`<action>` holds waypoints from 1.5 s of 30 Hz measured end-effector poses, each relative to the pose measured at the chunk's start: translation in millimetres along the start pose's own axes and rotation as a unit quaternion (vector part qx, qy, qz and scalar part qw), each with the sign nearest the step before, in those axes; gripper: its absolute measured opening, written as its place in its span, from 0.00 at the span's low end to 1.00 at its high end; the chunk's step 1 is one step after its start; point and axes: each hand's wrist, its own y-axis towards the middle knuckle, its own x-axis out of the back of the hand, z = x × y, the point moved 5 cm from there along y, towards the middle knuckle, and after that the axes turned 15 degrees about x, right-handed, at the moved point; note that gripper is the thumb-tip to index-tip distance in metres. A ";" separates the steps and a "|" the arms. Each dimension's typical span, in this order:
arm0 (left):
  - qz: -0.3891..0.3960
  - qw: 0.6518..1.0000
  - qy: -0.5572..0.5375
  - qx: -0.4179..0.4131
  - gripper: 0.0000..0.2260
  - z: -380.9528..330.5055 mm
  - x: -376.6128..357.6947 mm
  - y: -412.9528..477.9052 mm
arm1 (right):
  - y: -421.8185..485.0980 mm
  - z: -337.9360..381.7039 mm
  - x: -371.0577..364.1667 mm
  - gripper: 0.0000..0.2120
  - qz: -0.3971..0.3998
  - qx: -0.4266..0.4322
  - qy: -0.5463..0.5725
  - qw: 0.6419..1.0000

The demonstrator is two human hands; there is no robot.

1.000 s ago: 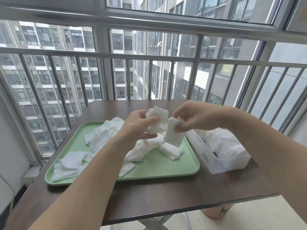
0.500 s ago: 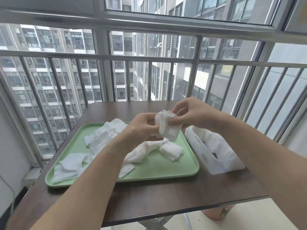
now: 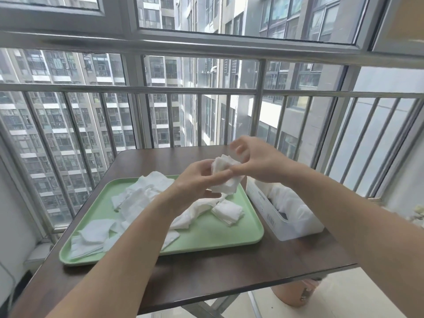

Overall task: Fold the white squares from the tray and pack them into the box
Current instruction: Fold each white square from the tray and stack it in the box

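Observation:
A white square is held in the air above the far right part of the green tray. My left hand pinches its left side between thumb and fingers. My right hand grips its upper right edge, fingers blurred. Several loose white squares lie across the tray, and a small folded stack sits near its right side. The white box stands right of the tray, with white squares inside.
The dark wooden table carries the tray and box close to a metal window railing. A brown container stands on the floor under the table's right corner.
The two hands have come together on one square that was stretched apart before; it is now bunched between them, slightly farther over the tray's right end.

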 end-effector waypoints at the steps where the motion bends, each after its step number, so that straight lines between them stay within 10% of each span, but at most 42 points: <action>1: -0.005 1.000 0.001 -0.004 0.16 -0.5 -1.9 0.2 | 0.3 2.2 1.1 0.30 0.010 0.007 0.003 1.000; 11: -0.039 0.998 0.050 0.004 0.32 -10.6 -11.9 -1.3 | -11.4 13.7 18.3 0.31 0.113 0.005 0.012 0.993; 23: -0.122 0.990 0.068 0.018 0.06 -9.8 -43.2 7.6 | -35.9 -22.7 70.9 0.13 0.103 -0.039 -0.001 0.994; 34: -0.216 0.940 0.257 0.060 0.16 2.3 -76.9 49.1 | -31.9 -86.5 41.9 0.14 0.086 -0.076 0.139 0.984; 45: -0.217 0.932 0.271 0.100 0.23 10.5 -70.7 57.6 | -13.5 -73.9 28.1 0.17 0.275 -0.013 -0.179 0.945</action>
